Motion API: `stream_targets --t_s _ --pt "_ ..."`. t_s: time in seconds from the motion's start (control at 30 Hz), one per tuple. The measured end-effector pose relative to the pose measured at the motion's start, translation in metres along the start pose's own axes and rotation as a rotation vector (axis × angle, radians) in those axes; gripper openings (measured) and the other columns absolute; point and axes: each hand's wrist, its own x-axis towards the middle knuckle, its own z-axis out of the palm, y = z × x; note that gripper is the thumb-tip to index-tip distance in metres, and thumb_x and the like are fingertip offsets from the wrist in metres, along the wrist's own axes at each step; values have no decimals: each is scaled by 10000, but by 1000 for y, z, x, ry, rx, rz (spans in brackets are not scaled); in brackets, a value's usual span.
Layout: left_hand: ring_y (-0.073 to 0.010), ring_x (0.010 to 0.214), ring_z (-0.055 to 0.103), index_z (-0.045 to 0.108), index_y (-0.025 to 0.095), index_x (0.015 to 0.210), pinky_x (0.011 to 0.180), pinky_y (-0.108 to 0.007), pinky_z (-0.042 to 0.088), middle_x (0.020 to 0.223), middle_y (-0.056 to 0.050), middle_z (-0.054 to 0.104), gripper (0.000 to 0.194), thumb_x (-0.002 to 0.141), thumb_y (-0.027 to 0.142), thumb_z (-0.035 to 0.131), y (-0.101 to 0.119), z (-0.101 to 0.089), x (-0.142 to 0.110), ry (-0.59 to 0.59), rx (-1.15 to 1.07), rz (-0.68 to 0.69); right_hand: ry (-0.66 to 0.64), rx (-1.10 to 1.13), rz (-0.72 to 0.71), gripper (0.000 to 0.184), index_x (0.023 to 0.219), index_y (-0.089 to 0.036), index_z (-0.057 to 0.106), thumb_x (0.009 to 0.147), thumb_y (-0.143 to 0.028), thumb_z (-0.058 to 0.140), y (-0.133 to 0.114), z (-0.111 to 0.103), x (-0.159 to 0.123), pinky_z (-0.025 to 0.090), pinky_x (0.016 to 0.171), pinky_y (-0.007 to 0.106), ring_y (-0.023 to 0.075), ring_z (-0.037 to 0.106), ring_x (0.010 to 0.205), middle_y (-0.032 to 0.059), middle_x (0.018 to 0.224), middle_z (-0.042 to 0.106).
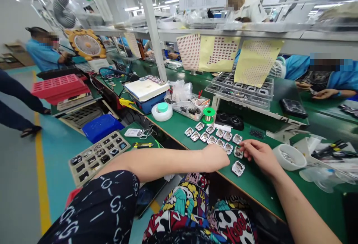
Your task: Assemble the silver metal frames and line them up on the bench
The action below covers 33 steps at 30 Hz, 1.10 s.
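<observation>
Small silvery squarish metal cases (238, 168), several of them, lie in rough rows on the green worktop. My left hand (216, 158) reaches across from the left over the near edge of the rows; its back faces me and hides its fingers. On the right side, my right hand (259, 156) is beside a case with a darker middle (238, 152). Its thumb and fingertips are bent together at that case's right edge. Whether they grip the case or some tiny part cannot be made out.
A white round tub (289, 157) stands right of my right hand, near a tool holder (332, 152). Behind the cases are a green solder spool (208, 115) and a parts tray (192, 108). At left lies a compartment tray (97, 154). Other people sit and stand around.
</observation>
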Motion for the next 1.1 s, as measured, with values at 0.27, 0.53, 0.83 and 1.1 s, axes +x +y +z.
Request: stream_targets --t_s 0.27,0.53,0.83,1.1 --pt "-268 922 717 785 187 1035 769 -363 570 994 -103 732 171 918 285 708 -5 7 -16 473 -417 -218 -137 -60 -23 444 1059 -241 773 916 -659 731 -5 7 -9 513 583 357 232 632 708 105 913 752" --pt "-136 753 591 752 199 973 686 -259 498 890 -16 681 175 815 269 775 24 40 30 980 -1395 -542 -244 51 39 450 917 -213 744 935 -661 709 -13 14 -14 479 556 317 179 575 576 39 668 659" --pt "-83 558 566 663 167 1074 473 -201 480 840 7 640 324 821 331 780 40 29 36 941 -1917 -418 -233 194 37 541 751 -190 645 881 -705 750 -18 18 -15 392 487 238 111 482 487 -23 552 576" --pt "-177 885 678 676 189 1209 715 -302 620 1107 -81 668 366 934 420 748 42 35 15 958 -1597 -411 -219 195 34 478 781 -193 650 896 -651 724 -12 18 -12 396 454 209 89 499 476 -37 604 603"
